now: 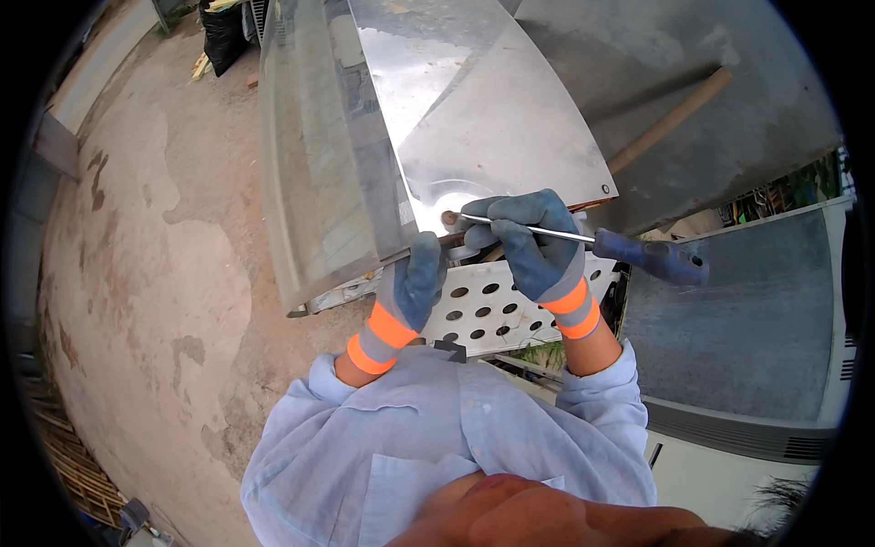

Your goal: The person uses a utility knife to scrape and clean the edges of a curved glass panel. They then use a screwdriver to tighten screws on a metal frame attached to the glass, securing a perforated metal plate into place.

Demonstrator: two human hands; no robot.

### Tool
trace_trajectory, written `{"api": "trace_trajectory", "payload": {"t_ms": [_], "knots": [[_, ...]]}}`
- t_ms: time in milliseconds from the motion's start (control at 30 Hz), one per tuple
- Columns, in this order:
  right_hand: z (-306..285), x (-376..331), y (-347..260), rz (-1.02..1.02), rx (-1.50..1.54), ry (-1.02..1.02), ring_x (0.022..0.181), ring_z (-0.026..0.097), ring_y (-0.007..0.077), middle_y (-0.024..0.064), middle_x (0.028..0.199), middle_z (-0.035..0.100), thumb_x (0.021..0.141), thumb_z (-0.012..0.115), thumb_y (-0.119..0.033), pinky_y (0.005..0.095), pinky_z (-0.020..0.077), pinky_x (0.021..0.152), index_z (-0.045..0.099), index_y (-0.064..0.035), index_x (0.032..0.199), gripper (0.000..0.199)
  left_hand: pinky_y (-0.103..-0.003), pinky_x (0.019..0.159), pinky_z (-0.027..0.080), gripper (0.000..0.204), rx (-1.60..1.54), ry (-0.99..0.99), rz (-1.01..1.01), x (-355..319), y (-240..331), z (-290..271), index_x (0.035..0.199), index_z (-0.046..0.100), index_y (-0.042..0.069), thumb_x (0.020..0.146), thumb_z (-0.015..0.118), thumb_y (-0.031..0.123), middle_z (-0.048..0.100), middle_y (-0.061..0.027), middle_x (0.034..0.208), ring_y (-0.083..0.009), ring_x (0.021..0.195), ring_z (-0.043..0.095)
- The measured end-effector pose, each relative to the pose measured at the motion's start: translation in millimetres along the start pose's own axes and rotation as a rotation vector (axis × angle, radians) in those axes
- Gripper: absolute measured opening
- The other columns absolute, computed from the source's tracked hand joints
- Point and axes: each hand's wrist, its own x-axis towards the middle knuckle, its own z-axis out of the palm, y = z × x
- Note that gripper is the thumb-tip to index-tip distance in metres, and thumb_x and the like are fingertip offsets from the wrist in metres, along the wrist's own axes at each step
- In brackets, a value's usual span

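Note:
In my gloved right hand [529,239] is a screwdriver [649,258] with a dark blue handle. Its thin metal shaft runs left between my fingers, and the tip meets a round brownish spot [448,218] at the near corner of a shiny metal panel [492,137]. My gloved left hand [419,283] is closed at the near edge of the panel, where a long, see-through glass panel [314,201] adjoins it; the fingers beneath are partly hidden. Both grey-blue gloves have orange and grey cuffs.
Below the hands lies a white sheet with round holes [488,305]. A large grey panel with a wooden stick [674,117] is at the far right. A white-framed appliance [738,319] stands to the right. Bare ground [173,273] stretches left, with a black bag [225,36] beyond.

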Motion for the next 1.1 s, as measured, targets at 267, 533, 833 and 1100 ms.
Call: {"api": "trace_trajectory", "payload": {"t_ms": [267, 533, 833, 1100], "knots": [[-2.3, 6.5, -5.5, 0.050, 0.020, -0.021, 0.075, 0.069, 0.0165, 0.0141, 0.088, 0.069, 0.093, 0.051, -0.001, 0.0274, 0.0557, 0.067, 0.057, 0.0050, 0.095, 0.009, -0.026, 0.046, 0.021, 0.077, 0.017, -0.001, -0.021, -2.9, 6.2, 0.0, 0.088, 0.066, 0.002, 0.091, 0.032, 0.072, 0.033, 0.0067, 0.055, -0.0067, 0.050, 0.027], [-15.3, 25.5, -6.6, -0.130, -0.223, -0.317, 0.085, 0.070, 0.0247, 0.0220, 0.102, 0.066, 0.093, 0.048, 0.005, 0.0325, 0.0588, 0.073, 0.054, 0.0042, 0.104, 0.013, -0.027, 0.050, 0.029, 0.077, 0.055, 0.041, -0.059, -3.5, 14.4, 3.8, 0.084, 0.065, 0.003, 0.091, 0.031, 0.072, 0.041, 0.0034, 0.060, -0.0092, 0.056, 0.033], [6.0, 7.8, 22.2, -0.346, 0.003, 0.082, 0.078, 0.070, 0.0281, 0.0282, 0.110, 0.063, 0.096, 0.051, -0.006, 0.0393, 0.0595, 0.073, 0.056, 0.0020, 0.112, 0.019, -0.029, 0.055, 0.035, 0.076, 0.002, 0.040, -0.104, -6.4, -0.1, 2.3, 0.088, 0.064, 0.001, 0.093, 0.031, 0.069, 0.048, 0.0015, 0.065, -0.0101, 0.061, 0.039], [-17.0, -3.1, -4.4, -0.488, -0.428, 0.120, 0.096, 0.068, 0.0292, 0.0195, 0.101, 0.070, 0.090, 0.054, -0.008, 0.0470, 0.0398, 0.103, 0.059, -0.0055, 0.097, 0.009, -0.027, 0.056, 0.038, 0.071, 0.019, 0.065, 0.017, -7.8, 5.8, 9.5, 0.096, 0.065, 0.002, 0.096, 0.029, 0.063, 0.053, 0.0010, 0.067, -0.0106, 0.061, 0.043]]}}
